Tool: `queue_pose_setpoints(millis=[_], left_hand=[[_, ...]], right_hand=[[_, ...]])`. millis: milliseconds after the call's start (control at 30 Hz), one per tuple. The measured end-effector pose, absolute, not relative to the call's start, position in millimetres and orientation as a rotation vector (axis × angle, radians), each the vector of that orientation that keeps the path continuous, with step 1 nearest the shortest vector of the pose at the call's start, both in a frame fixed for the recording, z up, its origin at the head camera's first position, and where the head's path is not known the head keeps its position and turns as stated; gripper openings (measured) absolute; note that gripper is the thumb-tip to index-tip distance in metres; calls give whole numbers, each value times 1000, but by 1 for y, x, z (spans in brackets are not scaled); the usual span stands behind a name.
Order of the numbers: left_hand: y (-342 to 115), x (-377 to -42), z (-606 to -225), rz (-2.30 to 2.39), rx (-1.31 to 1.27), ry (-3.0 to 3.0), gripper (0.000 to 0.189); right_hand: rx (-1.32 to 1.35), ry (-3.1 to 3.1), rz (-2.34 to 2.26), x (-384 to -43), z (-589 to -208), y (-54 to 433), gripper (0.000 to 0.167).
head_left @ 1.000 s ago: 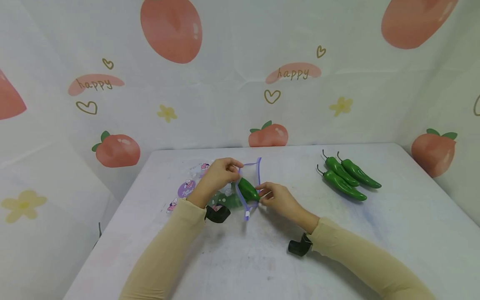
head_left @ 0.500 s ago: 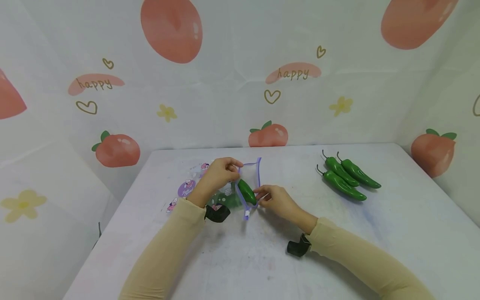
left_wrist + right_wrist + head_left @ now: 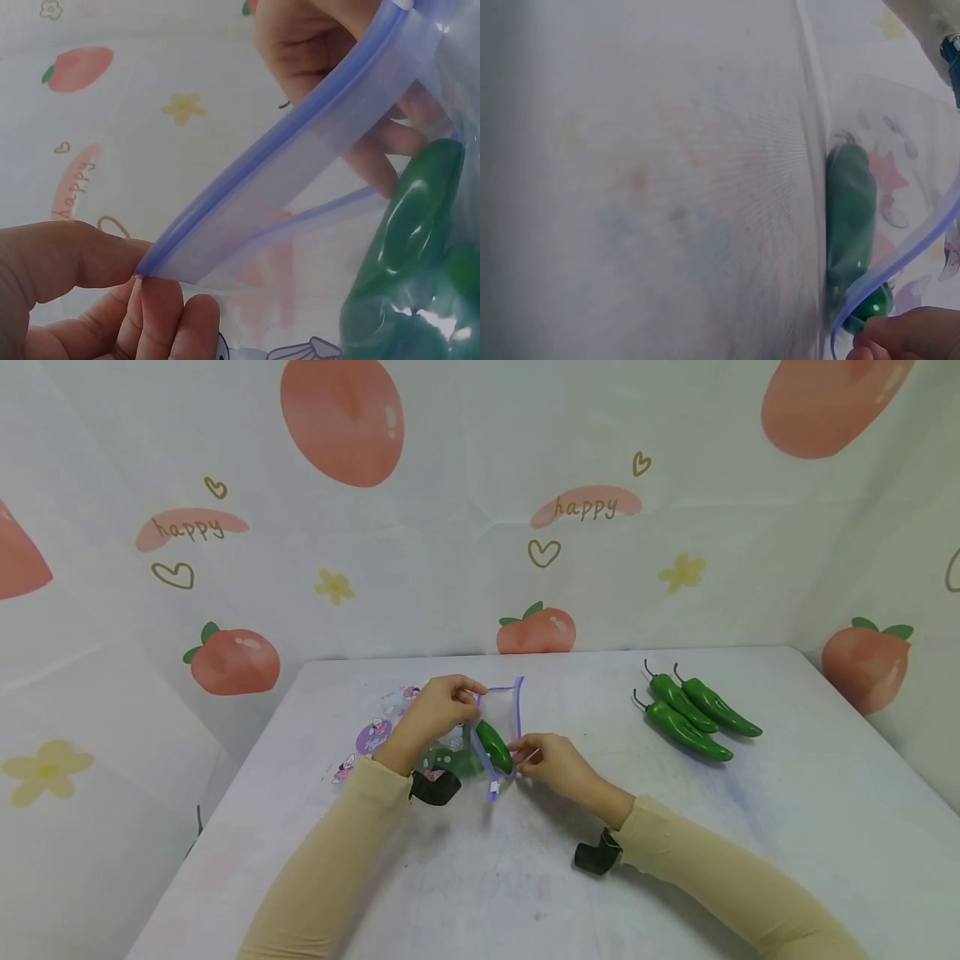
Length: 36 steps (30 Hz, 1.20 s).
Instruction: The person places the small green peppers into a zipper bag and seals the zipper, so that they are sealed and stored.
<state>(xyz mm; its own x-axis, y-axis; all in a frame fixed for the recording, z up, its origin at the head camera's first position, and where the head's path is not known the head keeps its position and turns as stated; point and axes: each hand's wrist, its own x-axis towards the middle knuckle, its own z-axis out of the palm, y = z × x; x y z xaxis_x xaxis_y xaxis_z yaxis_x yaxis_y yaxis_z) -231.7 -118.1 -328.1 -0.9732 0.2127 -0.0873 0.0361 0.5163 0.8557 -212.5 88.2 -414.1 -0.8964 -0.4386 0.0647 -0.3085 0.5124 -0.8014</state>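
Note:
A clear zip bag point(image 3: 517, 706) with purple edging and cartoon prints lies on its side, mouth facing right. My left hand point(image 3: 438, 710) pinches the far end of its rim between thumb and fingers, and the left wrist view shows the purple zip strip point(image 3: 262, 169) stretched taut from there. A glossy green chili pepper point(image 3: 493, 747) lies just inside the mouth. Thumb and fingertips of my right hand point(image 3: 558, 764) pinch its stem end at the opening. Deeper in the bag, more green point(image 3: 461, 763) shows through the plastic, partly hidden by my left wrist.
To the right, three green chili peppers point(image 3: 686, 710) lie together on the white table point(image 3: 517, 885). A white slider point(image 3: 494, 787) sits at the near end of the bag's rim. Behind the table hangs a peach-printed cloth point(image 3: 450, 552).
The pepper at the mouth has slid slightly toward the near side and deeper into the bag. My right hand has shifted a little left and nearer; my left hand keeps its place.

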Motion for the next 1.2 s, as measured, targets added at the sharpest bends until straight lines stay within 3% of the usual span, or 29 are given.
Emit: queue_pose_setpoints(millis=[1200], left_hand=[[-120, -230, -327, 1446, 211, 2569, 32]], right_hand=[[-564, 2594, -1308, -211, -403, 93, 29]])
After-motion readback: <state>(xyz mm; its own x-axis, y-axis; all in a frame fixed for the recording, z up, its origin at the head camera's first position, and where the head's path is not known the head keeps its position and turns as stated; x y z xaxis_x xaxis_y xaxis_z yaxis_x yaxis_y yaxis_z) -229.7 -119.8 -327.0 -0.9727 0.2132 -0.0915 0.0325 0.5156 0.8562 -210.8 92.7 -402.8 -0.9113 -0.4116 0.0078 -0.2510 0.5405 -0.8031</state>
